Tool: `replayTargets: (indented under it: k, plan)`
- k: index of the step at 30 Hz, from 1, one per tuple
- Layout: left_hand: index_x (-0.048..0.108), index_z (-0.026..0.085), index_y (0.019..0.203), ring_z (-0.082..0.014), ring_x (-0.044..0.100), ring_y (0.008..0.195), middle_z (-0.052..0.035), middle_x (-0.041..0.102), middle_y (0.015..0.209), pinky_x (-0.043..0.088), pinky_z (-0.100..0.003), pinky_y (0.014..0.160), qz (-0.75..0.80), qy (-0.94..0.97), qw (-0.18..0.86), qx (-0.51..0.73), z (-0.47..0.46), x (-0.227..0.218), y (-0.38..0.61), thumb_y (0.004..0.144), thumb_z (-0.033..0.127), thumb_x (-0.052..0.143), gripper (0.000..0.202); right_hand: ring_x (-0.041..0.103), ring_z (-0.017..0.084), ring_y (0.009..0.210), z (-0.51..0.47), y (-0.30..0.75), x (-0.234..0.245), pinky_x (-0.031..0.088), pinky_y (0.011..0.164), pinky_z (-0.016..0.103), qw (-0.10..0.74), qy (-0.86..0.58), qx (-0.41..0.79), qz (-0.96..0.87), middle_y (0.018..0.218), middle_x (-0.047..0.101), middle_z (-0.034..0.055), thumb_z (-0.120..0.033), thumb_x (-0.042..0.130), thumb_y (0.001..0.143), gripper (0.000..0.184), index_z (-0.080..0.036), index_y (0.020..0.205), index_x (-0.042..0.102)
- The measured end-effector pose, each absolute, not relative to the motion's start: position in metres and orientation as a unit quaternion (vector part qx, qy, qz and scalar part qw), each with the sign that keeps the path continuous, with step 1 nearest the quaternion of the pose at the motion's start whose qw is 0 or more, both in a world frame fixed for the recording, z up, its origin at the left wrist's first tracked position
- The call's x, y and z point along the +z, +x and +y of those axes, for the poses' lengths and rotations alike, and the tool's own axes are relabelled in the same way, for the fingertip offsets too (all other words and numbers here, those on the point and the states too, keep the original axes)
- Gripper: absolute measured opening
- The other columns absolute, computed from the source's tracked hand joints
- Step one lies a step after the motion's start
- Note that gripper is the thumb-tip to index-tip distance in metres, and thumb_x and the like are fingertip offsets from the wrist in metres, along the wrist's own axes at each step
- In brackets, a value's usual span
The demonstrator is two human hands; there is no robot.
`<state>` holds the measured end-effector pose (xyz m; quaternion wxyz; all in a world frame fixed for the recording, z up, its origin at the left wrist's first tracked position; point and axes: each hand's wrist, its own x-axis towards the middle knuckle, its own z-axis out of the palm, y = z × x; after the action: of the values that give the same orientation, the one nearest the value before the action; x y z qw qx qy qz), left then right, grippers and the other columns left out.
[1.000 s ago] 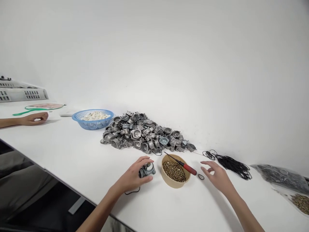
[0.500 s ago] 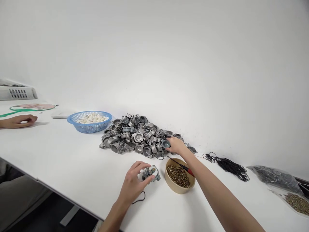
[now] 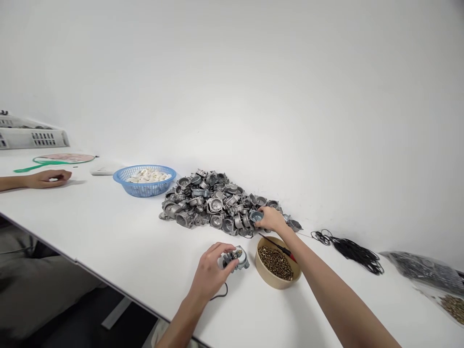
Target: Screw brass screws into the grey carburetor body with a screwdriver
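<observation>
My left hand [image 3: 212, 270] is closed round a grey carburetor body [image 3: 243, 261] with a white insert, just over the table. A thin black hose [image 3: 222, 293] curls out beneath that wrist. Farther off, my right hand [image 3: 271, 219] pinches a bluish-grey float bowl [image 3: 257, 216] at the right front of a heap of metal bowl castings [image 3: 215, 205]. Below my right forearm stands a tan tub [image 3: 278, 282] of small brass-coloured screws [image 3: 275, 262]. A screwdriver [image 3: 277, 245] with a red and black handle lies across it, its handle partly hidden by my arm.
A blue basket [image 3: 145, 190] of white parts stands left of the heap. Another person's hand [image 3: 50, 178] rests at far left, near a green-handled fan [image 3: 65, 158] and white crate [image 3: 43, 138]. Black cords [image 3: 353, 251] and a plastic bag [image 3: 427, 270] lie right.
The whole view has shifted, so things appear farther right. Both hands keep their holds, with the right still at the heap.
</observation>
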<state>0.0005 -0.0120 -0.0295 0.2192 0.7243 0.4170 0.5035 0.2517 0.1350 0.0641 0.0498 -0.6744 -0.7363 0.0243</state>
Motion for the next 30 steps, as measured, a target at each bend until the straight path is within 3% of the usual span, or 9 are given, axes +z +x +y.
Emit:
replayTargets:
  k: [21,26,30]
  plan:
    - [0.067,0.029,0.110,-0.0223,0.071,0.103,-0.0002,0.077,0.113,0.056,-0.036,0.084,0.423,0.723,0.229,0.495,-0.013,-0.030,0.002,0.096,0.026,0.062,0.016,0.070,0.025,0.111,0.136,0.268,0.059,0.061,0.093,0.046,0.269,-0.629,0.316,-0.657,0.134,0.067,0.0103,-0.037,0.068,0.102,0.038,-0.018,0.135,0.063]
    - [0.066,0.030,0.117,-0.0230,0.070,0.104,-0.0010,0.074,0.116,0.056,-0.036,0.082,0.433,0.719,0.258,0.478,-0.014,-0.028,0.001,0.095,0.028,0.063,0.022,0.073,0.022,0.101,0.132,0.267,0.057,0.064,0.086,0.041,0.309,-0.608,0.311,-0.662,0.124,0.072,0.0098,-0.037,0.070,0.101,0.038,-0.016,0.132,0.065]
    - [0.061,0.033,0.130,-0.0270,0.067,0.115,-0.0031,0.066,0.136,0.058,-0.038,0.084,0.449,0.714,0.292,0.450,-0.015,-0.030,0.000,0.085,0.032,0.075,0.048,0.077,0.023,0.086,0.119,0.270,0.066,0.064,0.075,0.034,0.340,-0.597,0.221,-0.693,0.113,0.077,0.0148,-0.043,0.079,0.089,0.050,-0.013,0.127,0.068]
